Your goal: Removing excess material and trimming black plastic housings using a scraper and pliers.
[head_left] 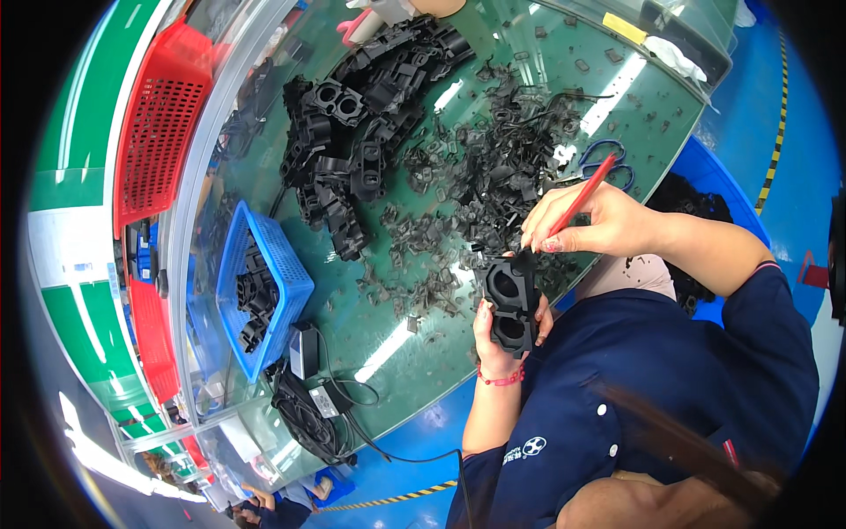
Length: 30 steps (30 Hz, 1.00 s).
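Note:
My left hand [497, 354], with a pink-red beaded bracelet at its wrist, grips a black plastic housing [511, 308] that has two large round openings. The thumb lies along one side and fingers show on the other. In my right hand [612, 219], fingers pinch a slim red-handled tool [593, 189] held like a pen. It slants down toward the upper end of the housing. Its tip is dark against the black plastic, so I cannot tell its kind or whether it touches. Loose black scraps [502, 167] lie heaped just beyond both hands.
Many black housings [370, 115] are piled on the green table [388, 300]. Dark-handled scissors [608, 159] lie near my right hand. A blue basket [286, 291] holds black parts, beside a cabled box [304, 351]. A blue bin [718, 189] stands past the edge; red baskets [163, 132] hang left.

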{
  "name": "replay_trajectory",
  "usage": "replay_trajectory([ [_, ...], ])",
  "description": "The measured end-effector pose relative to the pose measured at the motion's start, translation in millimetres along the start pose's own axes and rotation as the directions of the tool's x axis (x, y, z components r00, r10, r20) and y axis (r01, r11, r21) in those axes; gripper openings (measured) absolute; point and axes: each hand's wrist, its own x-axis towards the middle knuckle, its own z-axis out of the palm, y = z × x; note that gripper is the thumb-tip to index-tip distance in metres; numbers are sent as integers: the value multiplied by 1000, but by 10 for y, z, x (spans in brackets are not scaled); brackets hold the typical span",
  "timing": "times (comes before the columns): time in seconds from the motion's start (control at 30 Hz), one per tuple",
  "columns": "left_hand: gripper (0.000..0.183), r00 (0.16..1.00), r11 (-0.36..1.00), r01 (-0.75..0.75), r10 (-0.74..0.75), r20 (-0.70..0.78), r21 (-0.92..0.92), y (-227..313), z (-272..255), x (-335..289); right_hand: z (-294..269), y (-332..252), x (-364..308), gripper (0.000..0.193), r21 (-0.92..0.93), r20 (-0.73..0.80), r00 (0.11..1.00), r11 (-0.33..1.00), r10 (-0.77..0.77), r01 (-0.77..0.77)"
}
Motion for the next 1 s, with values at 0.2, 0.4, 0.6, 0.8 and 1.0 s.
replay_trajectory([
  [0.2,68,997,999,-10,7,76,42,8,-46,3,-15,-27,12,9,-119,29,999,993,-13,17],
  [0.4,68,998,997,-33,37,-49,71,-11,35,-13,-16,81,0,12,-435,162,933,826,-321,360],
  [0.6,68,998,997,58,-56,32,-57,-26,51,4,-18,250,-12,13,-713,339,765,381,-548,589],
  [0.8,65,997,998,62,-61,-38,22,-24,85,6,-204,281,65,15,-837,141,738,319,-660,445],
  [1.0,69,997,992,-25,33,-64,121,-30,128,50,-106,249,-9,11,-220,-229,926,943,-300,251],
])
